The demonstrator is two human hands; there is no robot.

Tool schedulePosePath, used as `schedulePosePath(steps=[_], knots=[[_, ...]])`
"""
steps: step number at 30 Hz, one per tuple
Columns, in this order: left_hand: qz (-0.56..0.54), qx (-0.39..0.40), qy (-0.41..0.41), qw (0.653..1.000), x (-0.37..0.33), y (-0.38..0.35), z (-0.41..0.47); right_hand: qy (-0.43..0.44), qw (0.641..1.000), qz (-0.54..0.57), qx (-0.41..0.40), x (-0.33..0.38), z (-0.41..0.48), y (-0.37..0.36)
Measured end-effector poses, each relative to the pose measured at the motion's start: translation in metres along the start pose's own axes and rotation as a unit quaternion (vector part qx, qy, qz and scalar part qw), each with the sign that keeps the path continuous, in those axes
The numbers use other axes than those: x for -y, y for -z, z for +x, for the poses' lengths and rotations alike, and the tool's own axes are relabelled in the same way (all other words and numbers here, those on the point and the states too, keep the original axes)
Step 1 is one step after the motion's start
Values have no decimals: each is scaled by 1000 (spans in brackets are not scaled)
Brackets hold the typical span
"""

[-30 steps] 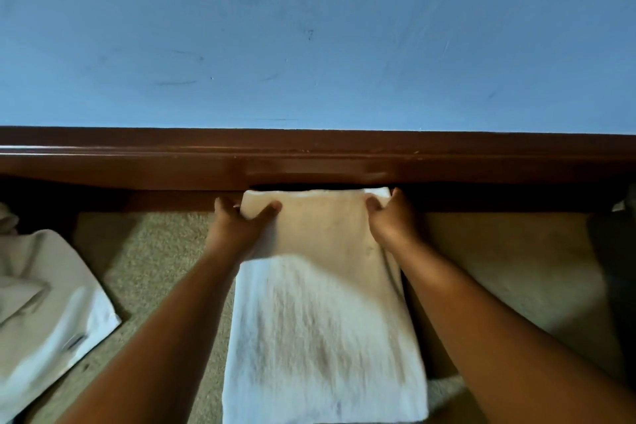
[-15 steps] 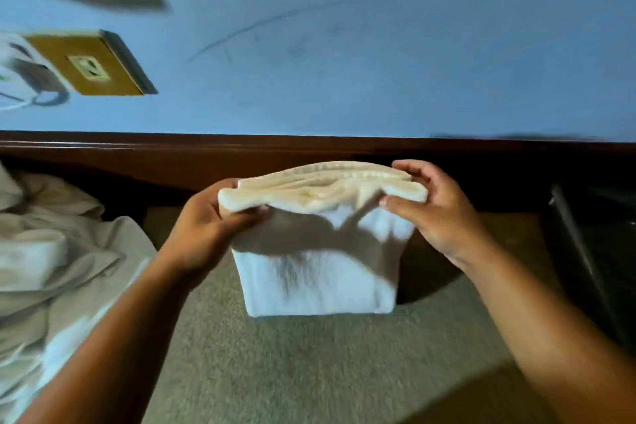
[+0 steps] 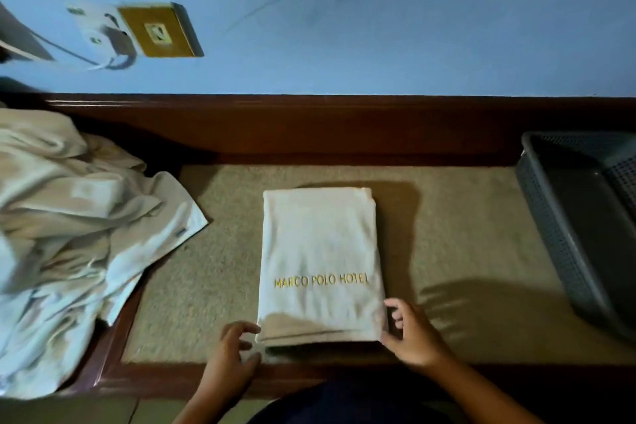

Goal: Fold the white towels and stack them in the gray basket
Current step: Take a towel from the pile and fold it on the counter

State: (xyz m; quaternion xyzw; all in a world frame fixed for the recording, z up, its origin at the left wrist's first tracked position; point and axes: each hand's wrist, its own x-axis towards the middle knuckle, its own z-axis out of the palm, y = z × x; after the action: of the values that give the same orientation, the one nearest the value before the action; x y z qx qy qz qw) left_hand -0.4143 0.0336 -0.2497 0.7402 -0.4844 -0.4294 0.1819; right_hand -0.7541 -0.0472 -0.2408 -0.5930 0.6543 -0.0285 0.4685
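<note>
A folded white towel point(image 3: 320, 251) with gold "MARCO POLO HOTEL" lettering lies flat on the beige carpeted ledge point(image 3: 457, 251). My left hand point(image 3: 235, 348) is at its near left corner and pinches the layered edge between fingers and thumb. At the near right corner, my right hand point(image 3: 411, 334) touches the towel's edge with loosely curled fingers. The gray basket point(image 3: 550, 227) stands at the right edge of the view, and the part that shows is empty.
A heap of unfolded white towels point(image 3: 69, 224) covers the left side. A dark wooden rail point(image 3: 344, 127) runs along the blue wall behind the ledge, and a wooden rim point(image 3: 155, 377) borders its near side. A brass wall socket point(image 3: 158, 31) sits up left.
The towel was held up by its top edge half a second ago. It now lies flat, folded over toward me, and both hands have come down to its near corners.
</note>
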Motion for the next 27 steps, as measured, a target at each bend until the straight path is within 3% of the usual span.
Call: schedulePosePath(steps=[3,9,11,15,22,27], knots=[[-62,-27,87,994,-6,-3,2,-68,994,52,-66,3,6,-23],[-112,29,179,977,-31,-7,35,-154,982,72,-80,32,17,-24],[-119,44,181,975,-39,-8,41,-164,979,90,-76,40,20,-21],[-159,-19,197,967,-37,-11,43,-172,967,151,-109,44,16,-22],[-188,-59,203,959,-19,-28,45,-220,950,135,-175,42,11,-37],[-222,31,206,953,-32,-27,47,-249,947,180,-96,47,9,-33]])
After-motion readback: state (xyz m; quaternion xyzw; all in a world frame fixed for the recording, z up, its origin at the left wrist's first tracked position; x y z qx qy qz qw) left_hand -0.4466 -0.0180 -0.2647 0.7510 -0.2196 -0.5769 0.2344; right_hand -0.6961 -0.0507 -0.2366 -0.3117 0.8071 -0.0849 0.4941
